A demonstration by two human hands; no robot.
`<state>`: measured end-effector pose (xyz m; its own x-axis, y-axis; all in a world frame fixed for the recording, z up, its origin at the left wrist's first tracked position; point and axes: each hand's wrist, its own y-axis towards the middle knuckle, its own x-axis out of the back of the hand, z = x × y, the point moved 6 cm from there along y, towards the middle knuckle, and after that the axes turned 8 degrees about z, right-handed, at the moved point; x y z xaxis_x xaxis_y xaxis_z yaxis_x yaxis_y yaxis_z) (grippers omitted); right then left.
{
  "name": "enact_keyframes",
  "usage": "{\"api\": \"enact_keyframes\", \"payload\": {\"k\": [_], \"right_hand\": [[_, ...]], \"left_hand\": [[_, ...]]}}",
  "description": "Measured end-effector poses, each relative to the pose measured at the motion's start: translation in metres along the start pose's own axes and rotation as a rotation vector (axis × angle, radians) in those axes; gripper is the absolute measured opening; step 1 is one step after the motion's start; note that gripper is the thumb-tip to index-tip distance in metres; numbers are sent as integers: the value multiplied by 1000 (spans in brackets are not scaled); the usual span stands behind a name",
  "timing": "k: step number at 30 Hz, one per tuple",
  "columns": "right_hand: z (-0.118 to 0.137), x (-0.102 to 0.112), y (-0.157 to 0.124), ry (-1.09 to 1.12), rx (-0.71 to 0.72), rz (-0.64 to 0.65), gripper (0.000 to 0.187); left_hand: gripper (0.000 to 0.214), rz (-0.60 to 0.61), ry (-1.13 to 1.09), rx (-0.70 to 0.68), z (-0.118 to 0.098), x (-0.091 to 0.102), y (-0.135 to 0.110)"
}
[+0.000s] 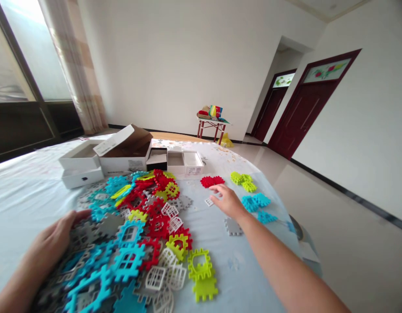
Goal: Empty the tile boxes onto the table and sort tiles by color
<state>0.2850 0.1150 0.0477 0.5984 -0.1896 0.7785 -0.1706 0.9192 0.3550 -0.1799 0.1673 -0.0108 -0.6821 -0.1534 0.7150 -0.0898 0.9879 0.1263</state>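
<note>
A big heap of interlocking plastic tiles (132, 230) in red, blue, grey, lime and white covers the table's near left. My left hand (55, 241) rests flat on the heap's left edge over grey and blue tiles, fingers stretched out. My right hand (228, 201) reaches across the pale tablecloth (21, 195) with fingers extended, fingertips close to a small white window piece (209, 201) and just below the red tiles (212, 181). Sorted groups lie beyond it: lime tiles (243, 181), blue tiles (257, 201). A single grey tile (232, 227) lies beside my right forearm.
Open white boxes (80, 163) and a brown-lined cardboard box (125, 150) stand at the table's far side, with smaller boxes (184, 163) beside them. A small red-legged table (212, 124) with colourful items stands by the far wall. Dark red doors (301, 113) are on the right.
</note>
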Motion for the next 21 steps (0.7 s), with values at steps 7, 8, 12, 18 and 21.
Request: {"api": "enact_keyframes", "payload": {"k": [7, 8, 12, 18, 21], "right_hand": [[98, -56, -26, 87, 197, 474, 35], [103, -59, -29, 77, 216, 507, 41], [101, -71, -37, 117, 175, 599, 53], [85, -70, -33, 447, -17, 549, 34], [79, -53, -25, 387, -20, 330, 27]], "left_hand": [[59, 79, -188, 74, -4, -4, -7], [58, 76, -190, 76, -4, -4, -6], [57, 79, -203, 82, -4, -5, -6], [54, 93, -217, 87, -7, -5, -7], [55, 91, -223, 93, -6, -5, -6]]}}
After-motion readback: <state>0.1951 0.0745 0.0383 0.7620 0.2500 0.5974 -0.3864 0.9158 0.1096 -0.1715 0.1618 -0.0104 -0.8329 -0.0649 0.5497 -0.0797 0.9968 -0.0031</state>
